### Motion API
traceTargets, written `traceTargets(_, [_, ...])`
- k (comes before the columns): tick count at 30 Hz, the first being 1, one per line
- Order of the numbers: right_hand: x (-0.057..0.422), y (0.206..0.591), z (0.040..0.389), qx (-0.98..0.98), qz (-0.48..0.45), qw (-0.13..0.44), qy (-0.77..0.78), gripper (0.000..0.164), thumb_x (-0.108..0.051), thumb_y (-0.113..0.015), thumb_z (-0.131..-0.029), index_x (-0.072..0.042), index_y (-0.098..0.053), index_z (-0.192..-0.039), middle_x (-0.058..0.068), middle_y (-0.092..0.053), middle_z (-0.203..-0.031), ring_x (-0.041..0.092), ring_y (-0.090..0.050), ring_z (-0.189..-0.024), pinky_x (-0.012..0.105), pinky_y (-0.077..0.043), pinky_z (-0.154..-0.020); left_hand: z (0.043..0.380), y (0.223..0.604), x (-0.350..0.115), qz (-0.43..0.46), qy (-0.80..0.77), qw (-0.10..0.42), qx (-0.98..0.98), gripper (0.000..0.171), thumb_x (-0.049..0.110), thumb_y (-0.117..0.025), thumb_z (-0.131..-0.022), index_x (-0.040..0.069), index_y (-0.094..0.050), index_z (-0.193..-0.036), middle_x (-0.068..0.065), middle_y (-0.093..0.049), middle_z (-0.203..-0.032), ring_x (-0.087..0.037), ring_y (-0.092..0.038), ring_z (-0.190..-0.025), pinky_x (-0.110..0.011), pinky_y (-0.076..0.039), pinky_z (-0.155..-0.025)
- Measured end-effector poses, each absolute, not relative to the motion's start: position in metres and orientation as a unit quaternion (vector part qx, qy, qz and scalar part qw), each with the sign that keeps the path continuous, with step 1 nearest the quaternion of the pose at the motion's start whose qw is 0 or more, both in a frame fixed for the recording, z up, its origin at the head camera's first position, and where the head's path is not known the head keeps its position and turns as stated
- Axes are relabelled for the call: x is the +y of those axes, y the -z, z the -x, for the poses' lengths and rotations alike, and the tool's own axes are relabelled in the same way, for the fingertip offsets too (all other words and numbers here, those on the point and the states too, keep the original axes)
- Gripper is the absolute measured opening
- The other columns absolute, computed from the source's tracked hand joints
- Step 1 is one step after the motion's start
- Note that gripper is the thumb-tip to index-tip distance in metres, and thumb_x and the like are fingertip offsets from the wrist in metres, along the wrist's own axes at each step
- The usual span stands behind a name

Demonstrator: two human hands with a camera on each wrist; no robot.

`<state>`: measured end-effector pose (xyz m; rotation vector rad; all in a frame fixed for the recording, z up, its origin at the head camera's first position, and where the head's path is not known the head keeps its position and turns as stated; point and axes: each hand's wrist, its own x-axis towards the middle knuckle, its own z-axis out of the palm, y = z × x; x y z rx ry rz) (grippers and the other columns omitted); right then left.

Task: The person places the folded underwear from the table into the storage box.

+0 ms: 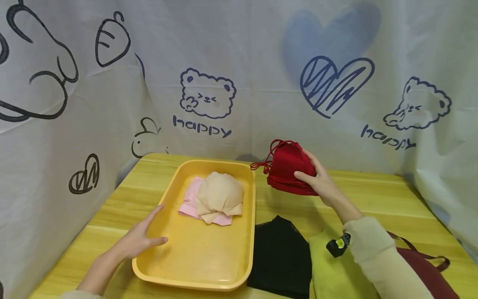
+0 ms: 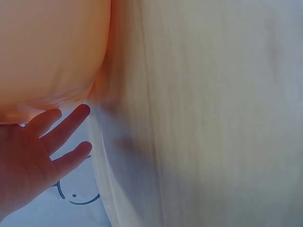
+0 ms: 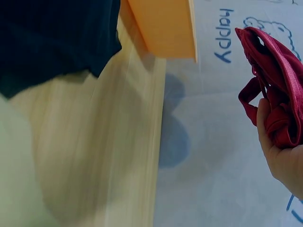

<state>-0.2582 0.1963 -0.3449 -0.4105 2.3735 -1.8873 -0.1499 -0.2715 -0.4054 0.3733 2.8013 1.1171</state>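
My right hand (image 1: 317, 180) grips a folded red bra (image 1: 289, 168) in the air, to the right of the yellow tray's far end. Its thin straps dangle on the left in the head view, while the right wrist view shows the folded red layers (image 3: 279, 90) between thumb and fingers. At the left rim of the yellow tray (image 1: 201, 257), my left hand (image 1: 140, 238) has its fingers spread and holds nothing. Inside the tray, toward the far end, a folded beige bra (image 1: 220, 193) lies on top of a pink garment (image 1: 190, 199).
A folded black garment (image 1: 281, 257) lies right beside the tray. Farther right are a yellow-green cloth (image 1: 336, 265) and a maroon item with straps (image 1: 425, 270), partly behind my right sleeve. White sheets with drawings (image 1: 254, 74) hang around the wooden table (image 1: 369, 195).
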Motion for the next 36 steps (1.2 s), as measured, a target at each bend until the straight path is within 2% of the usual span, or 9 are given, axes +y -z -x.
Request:
traceTargets(3, [0.187,0.345,0.260,0.772,0.138,0.048,0.619,0.073,-0.019,-0.056,-0.091,-0.027,-0.011,-0.147,0.011,-0.024,-0.144,0.027,-0.037,-0.121,0.021,-0.043,-0.088,0.149,0.406,-0.272,-0.121,-0.364,0.047,0.922,0.088,0.028,-0.070,-0.079,0.006,-0.016,-0.145,-0.033,-0.024,-0.142,-0.055,-0.028,-0.123,-0.067,-0.026,-0.095])
traceTargets(9, [0.171,0.345,0.263,0.761,0.150,0.056,0.629,0.073,-0.019,-0.057,-0.090,-0.027,-0.011,-0.147,0.008,-0.018,-0.148,0.031,-0.032,-0.127,0.045,-0.033,-0.102,0.149,0.403,-0.272,-0.120,-0.360,0.044,0.924,0.089,0.027,-0.071,-0.077,0.006,-0.016,-0.145,-0.033,-0.024,-0.141,-0.055,-0.028,-0.123,-0.066,-0.026,-0.096])
traceTargets(11, [0.165,0.346,0.264,0.756,0.155,0.058,0.634,0.073,-0.018,-0.057,-0.090,-0.027,-0.012,-0.147,0.008,-0.018,-0.149,0.032,-0.031,-0.127,0.049,-0.030,-0.103,0.150,0.402,-0.272,-0.118,-0.361,0.046,0.924,0.090,0.027,-0.071,-0.077,0.006,-0.016,-0.145,-0.033,-0.024,-0.141,-0.055,-0.028,-0.123,-0.066,-0.026,-0.096])
traceTargets(18, [0.146,0.349,0.266,0.747,0.162,0.072,0.641,0.073,-0.017,-0.058,-0.089,-0.027,-0.015,-0.147,0.010,-0.024,-0.146,0.033,-0.035,-0.124,0.049,-0.033,-0.101,0.149,0.404,-0.272,-0.114,-0.376,0.062,0.918,0.089,0.027,-0.070,-0.078,0.006,-0.015,-0.145,-0.033,-0.021,-0.142,-0.054,-0.024,-0.125,-0.067,-0.023,-0.097])
traceTargets(28, [0.108,0.350,0.267,0.730,0.195,0.077,0.651,0.069,-0.011,-0.056,-0.090,-0.024,-0.019,-0.146,0.010,-0.025,-0.146,0.034,-0.035,-0.124,0.051,-0.032,-0.102,0.150,0.404,-0.271,-0.115,-0.369,0.051,0.921,0.088,0.027,-0.070,-0.079,0.007,-0.016,-0.145,-0.033,-0.023,-0.142,-0.054,-0.027,-0.123,-0.066,-0.026,-0.096])
traceTargets(36, [0.078,0.356,0.268,0.726,0.190,0.088,0.655,0.069,-0.011,-0.059,-0.087,-0.026,-0.024,-0.144,0.010,-0.031,-0.142,0.033,-0.036,-0.123,0.048,-0.033,-0.102,0.151,0.406,-0.272,-0.112,-0.375,0.048,0.919,0.087,0.027,-0.070,-0.078,0.008,-0.017,-0.145,-0.032,-0.023,-0.142,-0.054,-0.026,-0.124,-0.066,-0.024,-0.097])
